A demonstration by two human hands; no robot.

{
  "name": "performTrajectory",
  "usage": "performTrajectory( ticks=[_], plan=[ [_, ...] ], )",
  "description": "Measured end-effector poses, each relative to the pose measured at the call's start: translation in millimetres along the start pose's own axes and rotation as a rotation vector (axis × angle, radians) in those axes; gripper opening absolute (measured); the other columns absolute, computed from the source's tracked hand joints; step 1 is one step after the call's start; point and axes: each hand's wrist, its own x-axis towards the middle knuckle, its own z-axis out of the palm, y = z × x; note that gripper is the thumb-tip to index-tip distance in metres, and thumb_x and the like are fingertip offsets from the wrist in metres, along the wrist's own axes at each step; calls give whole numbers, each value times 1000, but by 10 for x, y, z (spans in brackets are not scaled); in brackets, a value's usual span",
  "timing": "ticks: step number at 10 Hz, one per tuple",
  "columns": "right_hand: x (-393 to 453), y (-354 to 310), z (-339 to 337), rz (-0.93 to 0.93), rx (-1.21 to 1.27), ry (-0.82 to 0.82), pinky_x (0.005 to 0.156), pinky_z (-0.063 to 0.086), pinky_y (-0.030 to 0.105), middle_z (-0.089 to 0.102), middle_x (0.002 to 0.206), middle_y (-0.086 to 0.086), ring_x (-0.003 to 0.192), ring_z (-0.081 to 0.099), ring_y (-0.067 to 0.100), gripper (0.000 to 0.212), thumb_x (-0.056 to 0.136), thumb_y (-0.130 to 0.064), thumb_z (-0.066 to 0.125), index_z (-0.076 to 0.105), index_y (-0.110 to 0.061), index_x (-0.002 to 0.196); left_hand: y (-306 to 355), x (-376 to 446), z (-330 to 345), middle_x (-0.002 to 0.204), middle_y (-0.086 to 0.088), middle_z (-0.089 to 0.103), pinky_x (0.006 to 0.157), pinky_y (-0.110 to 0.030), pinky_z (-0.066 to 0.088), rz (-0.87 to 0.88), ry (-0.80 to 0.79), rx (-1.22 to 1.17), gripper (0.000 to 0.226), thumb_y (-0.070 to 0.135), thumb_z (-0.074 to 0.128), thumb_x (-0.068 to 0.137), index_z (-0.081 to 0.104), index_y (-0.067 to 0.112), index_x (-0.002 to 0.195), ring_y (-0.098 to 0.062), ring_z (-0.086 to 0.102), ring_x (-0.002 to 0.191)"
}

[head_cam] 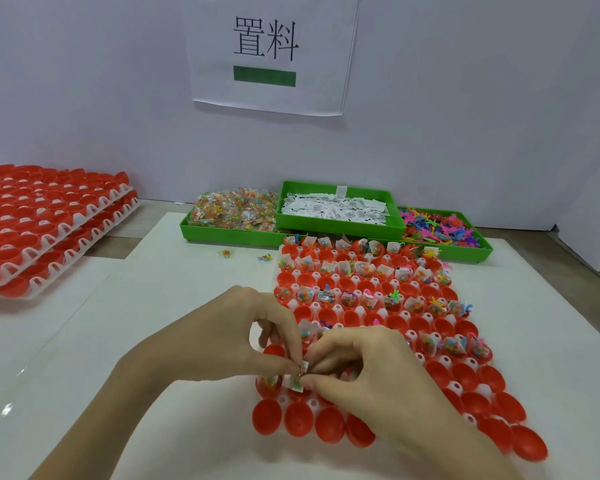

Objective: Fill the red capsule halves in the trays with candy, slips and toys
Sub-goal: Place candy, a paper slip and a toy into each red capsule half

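Observation:
A white tray [425, 317] of red capsule halves [478, 375] lies in front of me; alternate rows hold candy packets, slips and toys, and the nearest rows are bare red. My left hand [222, 337] and my right hand [371, 372] meet over the tray's near left part. Together their fingertips pinch a small candy packet with a white slip [297, 379] just above a capsule half. Behind the tray stand three green bins: candy packets [236, 211], white slips [333, 209] and coloured toys [440, 226].
Two stacked trays of red capsule halves [49, 223] sit at the far left. Two loose candy packets [226, 253] lie on the white mat [174, 327] left of the tray. A paper sign [267, 53] hangs on the wall behind.

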Motion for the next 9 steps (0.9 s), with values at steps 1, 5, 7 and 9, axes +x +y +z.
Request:
performTrajectory(
  ticks=[1, 5, 7, 9],
  plan=[
    [-7, -10, 8, -26, -37, 5, 62, 46, 8, 75, 76, -16, 67, 68, -2, 11, 80, -18, 85, 78, -24, 88, -19, 0, 15, 90, 17, 69, 74, -20, 51, -3, -9, 27, 16, 24, 87, 79, 79, 36, 87, -14, 61, 87],
    [-17, -17, -42, -12, -153, 14, 61, 45, 15, 64, 85, -11, 74, 61, 6, 11, 76, -29, 88, 77, -32, 76, -50, -36, 72, 78, 11, 66, 76, -29, 50, -72, -1, 93, 14, 42, 88, 78, 74, 39, 80, -16, 61, 81],
    [-14, 17, -26, -39, -196, -17, 62, 44, 12, 65, 83, -12, 77, 62, 6, 9, 83, -30, 83, 77, -35, 79, 12, -42, 119, 81, 10, 65, 74, -21, 48, -84, -15, 130, 21, 51, 85, 77, 74, 34, 82, -14, 60, 81],
    [2, 65, 44, -67, -237, 31, 62, 43, 10, 60, 82, -16, 78, 61, 4, 11, 80, -27, 83, 74, -33, 79, -16, -37, 136, 85, 12, 64, 77, -23, 48, -45, -19, 143, 17, 52, 84, 79, 75, 38, 80, -15, 59, 86]
  ],
)
